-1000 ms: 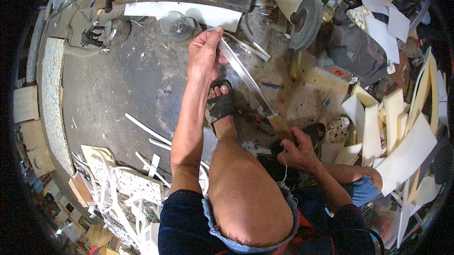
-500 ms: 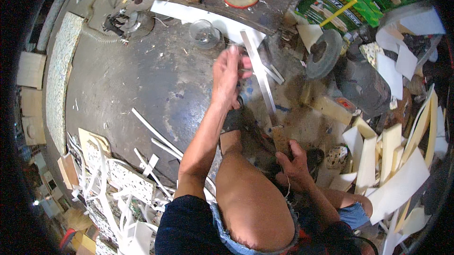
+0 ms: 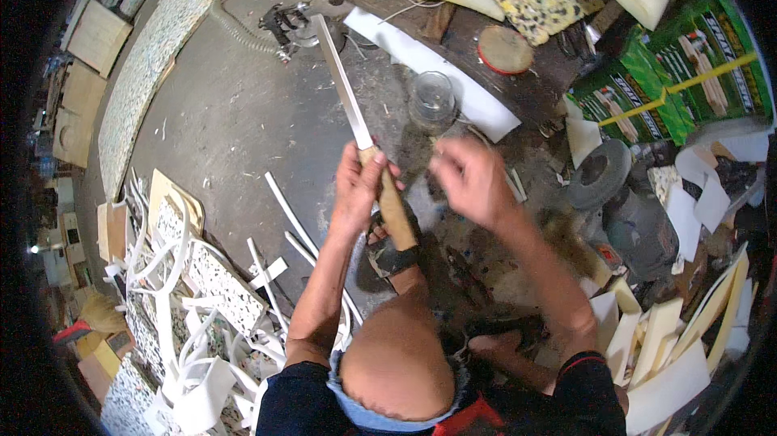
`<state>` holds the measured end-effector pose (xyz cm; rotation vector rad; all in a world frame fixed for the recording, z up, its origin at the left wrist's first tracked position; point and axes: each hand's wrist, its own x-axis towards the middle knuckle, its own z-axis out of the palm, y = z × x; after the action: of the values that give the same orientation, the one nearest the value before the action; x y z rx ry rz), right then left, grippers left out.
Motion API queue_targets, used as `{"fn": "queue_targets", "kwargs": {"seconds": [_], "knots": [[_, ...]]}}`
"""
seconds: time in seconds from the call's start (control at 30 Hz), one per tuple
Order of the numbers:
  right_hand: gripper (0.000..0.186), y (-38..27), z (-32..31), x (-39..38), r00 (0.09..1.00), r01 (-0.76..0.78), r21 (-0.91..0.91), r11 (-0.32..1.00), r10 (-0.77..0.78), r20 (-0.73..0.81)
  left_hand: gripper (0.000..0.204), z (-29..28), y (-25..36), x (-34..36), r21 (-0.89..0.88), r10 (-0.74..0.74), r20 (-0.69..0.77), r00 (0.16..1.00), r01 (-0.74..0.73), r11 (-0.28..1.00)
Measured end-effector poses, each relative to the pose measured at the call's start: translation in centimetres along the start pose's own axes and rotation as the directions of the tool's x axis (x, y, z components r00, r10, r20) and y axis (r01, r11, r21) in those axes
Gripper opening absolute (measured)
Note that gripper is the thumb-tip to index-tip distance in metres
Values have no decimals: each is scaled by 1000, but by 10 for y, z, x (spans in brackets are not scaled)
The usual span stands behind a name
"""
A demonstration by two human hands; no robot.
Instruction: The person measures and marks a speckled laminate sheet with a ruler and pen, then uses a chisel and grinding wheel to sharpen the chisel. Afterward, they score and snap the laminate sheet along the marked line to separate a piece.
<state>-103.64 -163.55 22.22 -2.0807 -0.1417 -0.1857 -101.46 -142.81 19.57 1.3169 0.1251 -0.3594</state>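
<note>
My left hand grips the wooden handle of a long, straight metal blade, which points up and away from me. My right hand is raised just right of the handle, slightly blurred, its fingers bent and apart with nothing visible between them. A clear glass jar stands just beyond my right hand, beside a long white sheet. My bare knee is below my hands, and my sandalled foot is partly hidden behind the handle.
White offcuts lie at left, cream foam pieces at lower right. A grinder, green packages and a dark board with a round tin are right and ahead. A long speckled panel runs along the left.
My left hand has moved from the blade's tip onto the handle, and the blade has swung left. My right hand has left the handle and risen up the frame. The view has turned.
</note>
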Motion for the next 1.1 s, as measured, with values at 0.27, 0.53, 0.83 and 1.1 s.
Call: {"fn": "queue_targets", "kwargs": {"seconds": [0.27,0.53,0.83,1.1], "knots": [[43,53,13,207,983,-133,-564,815,36,-180,63,-25,15,9,-12,-72,-148,986,71,997],[40,50,1,233,931,-350,-543,763,349,-109,68,-19,29,-14,-158,-160,126,979,179,971],[63,17,-72,60,937,-346,-464,816,328,-122,65,-15,46,-29,-35,-292,257,921,311,950],[54,6,-51,-69,944,-307,-255,917,259,-207,65,21,39,-23,163,-348,305,887,311,936]]}}
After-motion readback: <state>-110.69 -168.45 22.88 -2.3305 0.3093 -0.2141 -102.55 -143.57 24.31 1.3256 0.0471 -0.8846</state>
